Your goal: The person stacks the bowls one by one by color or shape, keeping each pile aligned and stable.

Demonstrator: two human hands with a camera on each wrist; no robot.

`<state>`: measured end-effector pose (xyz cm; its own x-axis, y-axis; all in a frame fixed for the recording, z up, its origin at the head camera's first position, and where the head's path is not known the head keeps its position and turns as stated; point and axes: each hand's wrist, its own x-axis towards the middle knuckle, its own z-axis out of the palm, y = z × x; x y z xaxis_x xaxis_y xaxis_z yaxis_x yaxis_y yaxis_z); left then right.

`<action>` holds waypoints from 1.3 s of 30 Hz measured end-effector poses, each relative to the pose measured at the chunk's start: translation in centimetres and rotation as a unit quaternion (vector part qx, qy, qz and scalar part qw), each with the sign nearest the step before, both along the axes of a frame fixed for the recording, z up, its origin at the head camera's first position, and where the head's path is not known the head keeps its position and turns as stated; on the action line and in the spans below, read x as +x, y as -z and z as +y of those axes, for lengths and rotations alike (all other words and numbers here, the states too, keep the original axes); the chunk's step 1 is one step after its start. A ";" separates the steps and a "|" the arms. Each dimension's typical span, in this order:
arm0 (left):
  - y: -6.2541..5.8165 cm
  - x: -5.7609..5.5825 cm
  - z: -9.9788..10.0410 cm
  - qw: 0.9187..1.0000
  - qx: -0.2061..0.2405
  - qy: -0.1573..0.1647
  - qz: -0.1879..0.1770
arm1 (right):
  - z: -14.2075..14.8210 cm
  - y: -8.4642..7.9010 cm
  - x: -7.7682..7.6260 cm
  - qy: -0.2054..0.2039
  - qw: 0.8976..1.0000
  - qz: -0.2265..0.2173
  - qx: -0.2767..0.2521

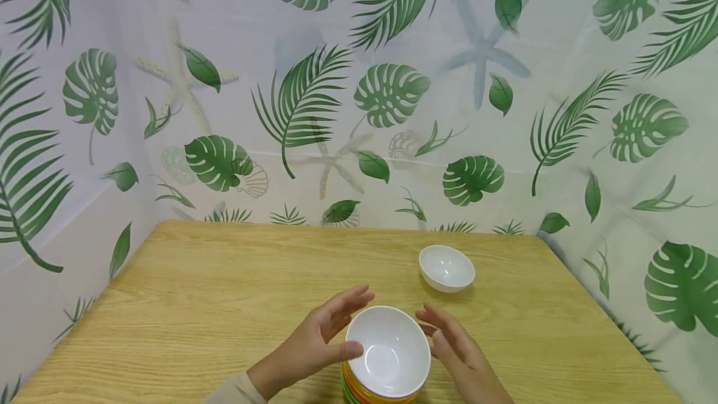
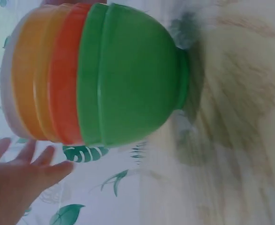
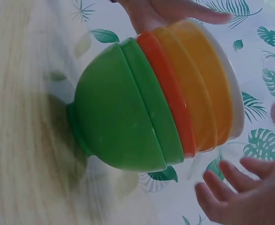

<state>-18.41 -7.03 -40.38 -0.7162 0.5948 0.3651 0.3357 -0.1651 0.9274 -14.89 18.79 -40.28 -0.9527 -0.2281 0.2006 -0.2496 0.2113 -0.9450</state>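
A stack of nested bowls stands on the table in front of me, with a white bowl [image 1: 388, 351] on top. Side-on in the left wrist view, yellow-orange bowls [image 2: 41, 75], a red-orange bowl [image 2: 67, 75] and green bowls [image 2: 133, 77] sit beneath it. My left hand [image 1: 316, 338] is at the left side of the stack, its thumb overlapping the white rim in the head view. On the right, my right hand [image 1: 460, 354] has its fingers spread and loosely bent, with a gap to the bowls in the right wrist view. Neither hand grips anything.
A second white bowl [image 1: 446, 269] stands alone farther back, right of the stack. The wooden table [image 1: 235, 285] ends at a leaf-patterned cloth [image 1: 314, 186] that hangs behind and along both sides.
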 end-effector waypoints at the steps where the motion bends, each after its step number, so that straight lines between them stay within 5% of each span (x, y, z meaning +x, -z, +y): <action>1: -0.3 0.1 0.1 1.000 0.014 -0.019 0.001 | -0.1 -0.2 -0.2 0.037 0.999 -0.007 -0.003; 5: -1.5 0.6 0.4 0.993 0.068 -0.097 -0.008 | -0.1 -0.8 -1.1 0.142 0.988 -0.044 -0.037; 11: -2.6 1.1 0.8 0.977 0.130 -0.160 -0.050 | 0.8 -1.0 -2.8 0.198 0.970 -0.082 -0.118; 16: -2.9 1.3 1.0 0.969 0.161 -0.162 -0.089 | 1.5 -0.6 -3.9 0.231 0.959 -0.083 -0.143; 22: -2.8 1.4 1.2 0.969 0.160 -0.161 -0.098 | 2.3 -0.2 -5.2 0.268 0.953 -0.093 -0.106; 27: -2.6 1.5 1.4 0.970 0.155 -0.156 -0.104 | 2.8 0.3 -6.7 0.291 0.942 -0.111 -0.125; 39: -2.5 1.1 1.5 0.972 0.131 -0.170 -0.093 | 3.4 0.7 -9.4 0.269 0.930 -0.199 -0.151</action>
<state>-17.34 -5.56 -37.91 -0.9229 0.2166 0.3184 0.2432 -0.3132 0.9180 -24.30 22.16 -40.93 -0.9252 0.3129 -0.2148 0.1978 -0.0854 -0.9765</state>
